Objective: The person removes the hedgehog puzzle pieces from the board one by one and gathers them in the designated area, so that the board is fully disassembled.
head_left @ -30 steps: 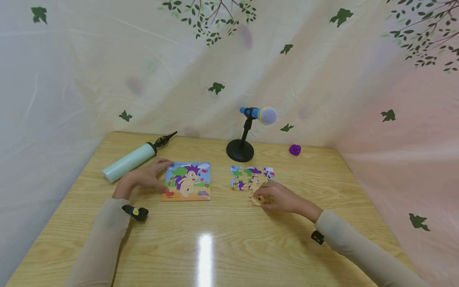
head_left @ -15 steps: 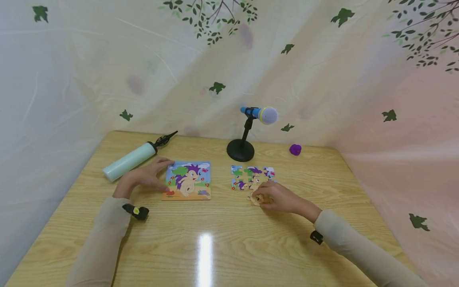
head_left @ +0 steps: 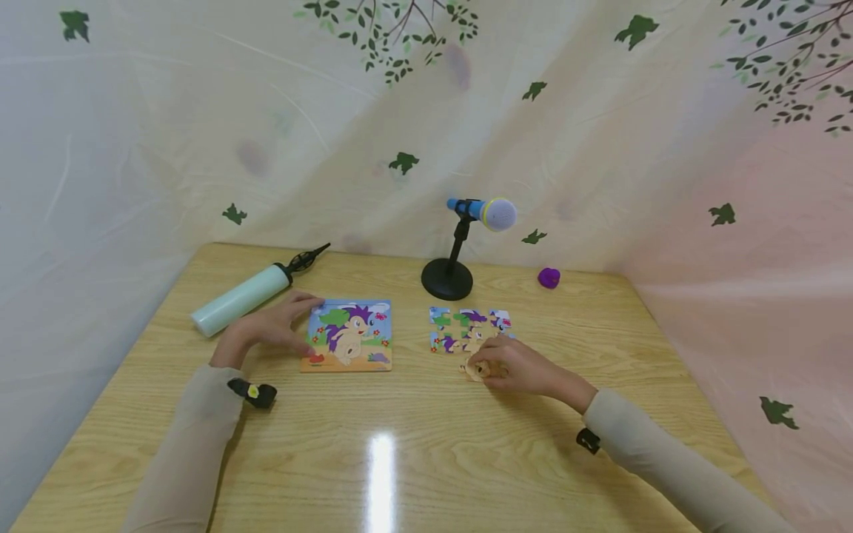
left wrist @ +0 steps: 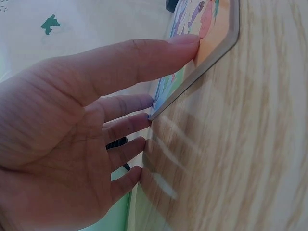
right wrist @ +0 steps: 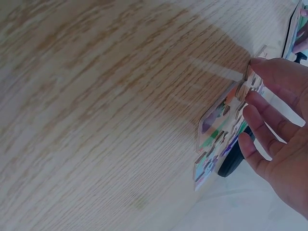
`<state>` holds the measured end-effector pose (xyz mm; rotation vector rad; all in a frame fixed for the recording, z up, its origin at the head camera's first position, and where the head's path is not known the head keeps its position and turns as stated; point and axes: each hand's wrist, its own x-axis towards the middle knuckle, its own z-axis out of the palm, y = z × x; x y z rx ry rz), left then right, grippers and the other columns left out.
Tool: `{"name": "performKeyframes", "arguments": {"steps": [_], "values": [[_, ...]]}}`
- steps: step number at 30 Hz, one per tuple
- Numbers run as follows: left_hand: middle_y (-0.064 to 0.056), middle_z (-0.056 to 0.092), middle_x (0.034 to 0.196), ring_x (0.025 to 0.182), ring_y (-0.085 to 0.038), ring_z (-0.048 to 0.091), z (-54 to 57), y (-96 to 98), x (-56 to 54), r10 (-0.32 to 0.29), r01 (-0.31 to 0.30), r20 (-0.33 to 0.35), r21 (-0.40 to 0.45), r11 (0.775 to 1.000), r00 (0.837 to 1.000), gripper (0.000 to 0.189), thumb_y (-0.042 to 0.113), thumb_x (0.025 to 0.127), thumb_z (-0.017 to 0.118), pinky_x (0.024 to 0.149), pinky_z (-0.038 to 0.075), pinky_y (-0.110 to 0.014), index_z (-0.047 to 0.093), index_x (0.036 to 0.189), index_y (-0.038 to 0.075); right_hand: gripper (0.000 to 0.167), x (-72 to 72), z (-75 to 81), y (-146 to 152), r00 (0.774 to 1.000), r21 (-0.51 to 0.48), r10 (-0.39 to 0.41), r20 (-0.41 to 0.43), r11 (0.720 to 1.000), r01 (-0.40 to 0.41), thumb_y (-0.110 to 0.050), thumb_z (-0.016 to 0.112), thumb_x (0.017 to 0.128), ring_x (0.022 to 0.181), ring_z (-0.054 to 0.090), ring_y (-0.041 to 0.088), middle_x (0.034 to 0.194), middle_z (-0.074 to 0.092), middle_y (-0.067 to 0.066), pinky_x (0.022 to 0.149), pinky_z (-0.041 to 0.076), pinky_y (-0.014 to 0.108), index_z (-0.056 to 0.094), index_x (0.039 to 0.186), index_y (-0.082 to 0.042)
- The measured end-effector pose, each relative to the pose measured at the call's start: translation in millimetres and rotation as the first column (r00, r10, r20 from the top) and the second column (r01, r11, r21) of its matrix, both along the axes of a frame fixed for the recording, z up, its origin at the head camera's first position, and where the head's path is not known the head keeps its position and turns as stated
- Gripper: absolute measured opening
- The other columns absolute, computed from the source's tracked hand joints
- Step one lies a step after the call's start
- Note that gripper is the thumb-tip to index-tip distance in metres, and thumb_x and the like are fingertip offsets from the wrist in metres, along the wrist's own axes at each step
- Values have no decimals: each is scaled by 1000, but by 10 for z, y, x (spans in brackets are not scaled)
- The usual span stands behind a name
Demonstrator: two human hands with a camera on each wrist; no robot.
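Note:
My left hand (head_left: 273, 326) rests at the left edge of a hedgehog picture board (head_left: 353, 363). In the left wrist view its thumb (left wrist: 185, 46) lies on the picture's border, and its fingers reach along the edge, fairly straight. To the right are several jigsaw pieces (head_left: 440, 317) with parts of a similar hedgehog. My right hand (head_left: 526, 369) pinches a tan puzzle piece (head_left: 474, 371) at the near side of that group, covering part of it. In the right wrist view the thumb (right wrist: 262, 62) and fingertips meet at the pieces, beside a purple and green piece (right wrist: 211, 122).
A blue toy microphone (head_left: 496, 215) on a black stand (head_left: 446, 280) is behind the pieces. A pale green hand pump (head_left: 241, 300) lies beyond my left hand. Toward the back right sits a small purple object (head_left: 549, 278). A leaf-printed curtain (head_left: 320, 185) hangs behind the wooden table (head_left: 300, 459).
The tan piece under my right hand has slid slightly left. My left hand and the board stay put.

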<state>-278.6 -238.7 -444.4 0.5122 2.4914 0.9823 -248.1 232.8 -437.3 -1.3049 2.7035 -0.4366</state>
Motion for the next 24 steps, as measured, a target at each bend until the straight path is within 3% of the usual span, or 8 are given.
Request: {"name": "performKeyframes", "arguments": {"steps": [11, 17, 24], "values": [[-27, 12, 162, 149, -54, 14, 16, 11, 15, 6, -6, 3, -2, 1000, 1000, 102, 24, 80, 86, 118, 19, -75, 26, 160, 3, 34, -18, 10, -19, 1000, -15, 15, -20, 1000, -15, -8, 82, 83, 97, 60, 19, 108, 72, 6, 81, 54, 34, 75, 116, -9], [-26, 14, 161, 148, -53, 15, 7, 10, 19, -4, 4, -9, 6, 1000, 1000, 102, 24, 80, 85, 118, 20, -74, 26, 160, 2, 33, -23, 39, -94, 999, -43, 33, -23, 999, -34, -9, 80, 85, 105, 63, 24, 113, 72, 7, 90, 57, 42, 74, 118, -7], [-27, 13, 162, 148, -54, 14, 8, 9, 22, 0, 0, -6, 4, 1000, 1000, 102, 23, 80, 85, 118, 20, -74, 25, 160, 2, 32, -82, 18, -336, 997, -63, 69, -42, 995, -72, -10, 78, 87, 109, 65, 24, 115, 72, 8, 97, 56, 42, 74, 118, -6]]}}
